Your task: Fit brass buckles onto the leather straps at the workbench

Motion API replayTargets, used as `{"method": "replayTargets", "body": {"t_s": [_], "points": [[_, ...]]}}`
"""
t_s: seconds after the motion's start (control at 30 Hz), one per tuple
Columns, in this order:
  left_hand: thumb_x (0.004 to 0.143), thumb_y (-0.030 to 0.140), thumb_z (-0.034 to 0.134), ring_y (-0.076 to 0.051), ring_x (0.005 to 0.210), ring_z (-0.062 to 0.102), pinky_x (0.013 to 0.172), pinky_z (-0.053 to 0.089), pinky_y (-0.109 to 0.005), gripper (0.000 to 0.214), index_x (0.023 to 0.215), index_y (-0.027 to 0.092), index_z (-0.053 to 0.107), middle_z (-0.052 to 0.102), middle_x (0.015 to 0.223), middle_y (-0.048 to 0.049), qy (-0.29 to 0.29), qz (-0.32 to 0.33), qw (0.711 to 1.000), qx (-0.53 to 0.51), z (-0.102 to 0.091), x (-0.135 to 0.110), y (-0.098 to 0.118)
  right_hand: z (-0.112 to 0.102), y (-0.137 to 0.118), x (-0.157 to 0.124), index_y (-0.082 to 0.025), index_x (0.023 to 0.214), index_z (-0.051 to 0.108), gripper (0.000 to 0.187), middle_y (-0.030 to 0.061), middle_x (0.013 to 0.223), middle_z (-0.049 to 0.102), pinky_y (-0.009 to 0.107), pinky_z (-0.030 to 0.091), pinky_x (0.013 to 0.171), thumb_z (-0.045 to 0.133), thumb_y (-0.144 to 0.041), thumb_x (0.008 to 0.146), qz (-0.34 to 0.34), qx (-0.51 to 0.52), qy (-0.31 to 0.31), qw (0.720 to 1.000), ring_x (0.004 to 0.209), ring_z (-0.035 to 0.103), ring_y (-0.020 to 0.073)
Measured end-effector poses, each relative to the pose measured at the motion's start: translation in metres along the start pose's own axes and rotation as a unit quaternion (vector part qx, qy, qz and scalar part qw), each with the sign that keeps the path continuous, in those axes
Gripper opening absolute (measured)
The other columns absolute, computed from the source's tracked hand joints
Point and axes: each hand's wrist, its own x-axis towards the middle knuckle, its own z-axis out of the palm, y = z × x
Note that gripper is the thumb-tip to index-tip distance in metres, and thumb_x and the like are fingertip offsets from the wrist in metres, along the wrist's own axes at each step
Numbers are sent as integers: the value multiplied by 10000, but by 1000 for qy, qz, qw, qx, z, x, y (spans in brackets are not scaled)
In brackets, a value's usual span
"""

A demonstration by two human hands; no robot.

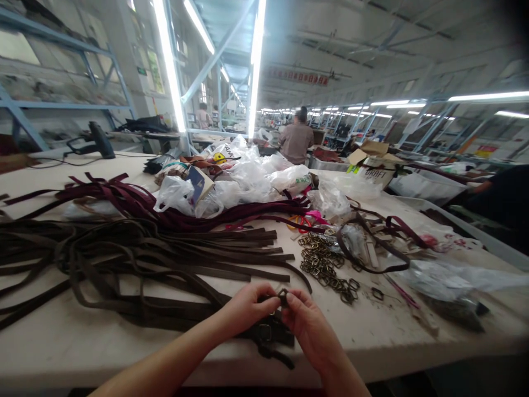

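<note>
A small dark metal buckle [283,298] is pinched between the left hand [243,309] and the right hand [308,325]. Below it lies a dark brown leather strap [275,336] in a folded bunch, and one more buckle [265,332] is sitting on this strap.

The small buckle [283,298] looks near-black, though shadow muddies it. The leather straps [206,256] beside it are dark brown, the other straps [124,198] maroon, the loose rings [322,262] antique brass, the plastic bags [252,179] white, one with a yellow smiley [219,158].
</note>
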Motion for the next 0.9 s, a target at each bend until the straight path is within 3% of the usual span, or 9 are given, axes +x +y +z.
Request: {"method": "replayTargets", "body": {"t_s": [0.2,0.33,0.47,0.57,0.67,0.77,0.9], "points": [[800,299,458,-116,680,479,636,374,-202,205,802,146,595,560,706,17,-43,37,998,-36,-5,-2,0,-3,-5,-4,-179,769,600,228,-21,733,639,147,484,517,752,-187,600,79,130,-2,988,576,585,72],[805,276,461,-123,737,499,687,394,-217,167,840,155,569,576,771,7,-9,44,997,-56,-4,-4,2,0,0,-5,-181,785,589,220,-26,702,621,140,477,492,737,-164,624,87,130,-8,988,553,575,68],[811,320,467,-106,661,499,618,408,-214,178,858,150,494,543,721,7,2,20,987,-156,3,-6,3,6,6,-7,-163,811,584,258,-9,708,615,130,464,495,743,-138,611,100,141,-31,985,557,563,62],[851,342,391,-104,638,504,596,416,-219,252,1022,160,425,524,719,12,10,17,978,-208,6,-8,2,8,11,-7,-169,806,581,275,-3,726,623,129,456,502,752,-138,593,99,142,-27,985,560,558,58],[839,279,426,-126,726,522,689,423,-250,253,1068,180,470,555,778,-5,8,61,991,-115,4,-8,-1,8,14,-6,-174,782,578,253,-13,718,617,136,445,493,750,-172,597,76,103,-18,992,569,554,66],[801,230,499,-151,849,515,798,399,-267,130,862,186,605,563,870,-33,46,115,992,8,-1,-9,0,6,16,-2,-172,756,574,242,-25,676,593,147,433,485,749,-216,594,43,48,17,998,574,547,78],[819,281,490,-144,857,520,780,414,-242,158,829,180,611,561,921,-45,77,135,988,-15,-8,-13,7,5,16,7,-178,742,567,278,-32,663,580,160,414,470,758,-237,550,43,24,58,997,567,539,86]]}}
